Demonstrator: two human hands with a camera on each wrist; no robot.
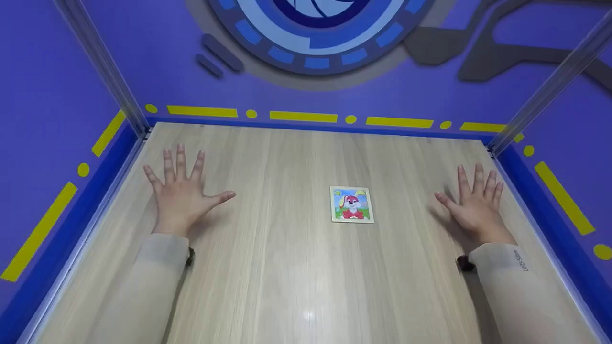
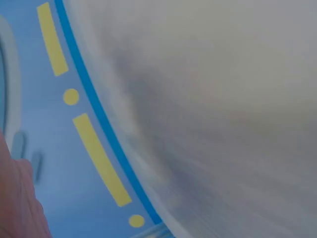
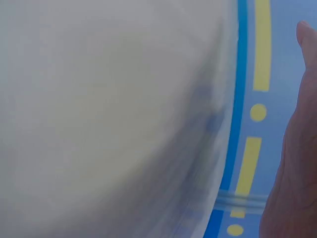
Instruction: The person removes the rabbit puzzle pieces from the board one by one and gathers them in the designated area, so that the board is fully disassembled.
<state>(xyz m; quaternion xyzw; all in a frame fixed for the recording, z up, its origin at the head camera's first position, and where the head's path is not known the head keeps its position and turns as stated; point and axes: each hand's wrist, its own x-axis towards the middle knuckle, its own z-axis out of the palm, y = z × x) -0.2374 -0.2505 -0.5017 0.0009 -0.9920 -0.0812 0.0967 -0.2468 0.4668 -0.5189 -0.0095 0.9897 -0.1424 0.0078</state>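
A small square picture puzzle or card (image 1: 352, 205) with a cartoon rabbit in red lies on the wooden table, a little right of the middle. To its left, well apart, my left hand (image 1: 180, 200) has its fingers spread and holds nothing. On the far right side my right hand (image 1: 475, 208) is likewise spread and bare. Both hands are palm down over the table. Each wrist view catches only an edge of its hand, the left hand (image 2: 20, 198) and the right hand (image 3: 294, 163); the square does not show in either.
The pale wood table (image 1: 287, 267) fills the space between blue-purple panels with yellow dashes. Metal posts (image 1: 110, 71) stand at the back corners, and a back wall (image 1: 306, 95) closes the far edge. Light sleeves (image 1: 148, 286) cover both arms.
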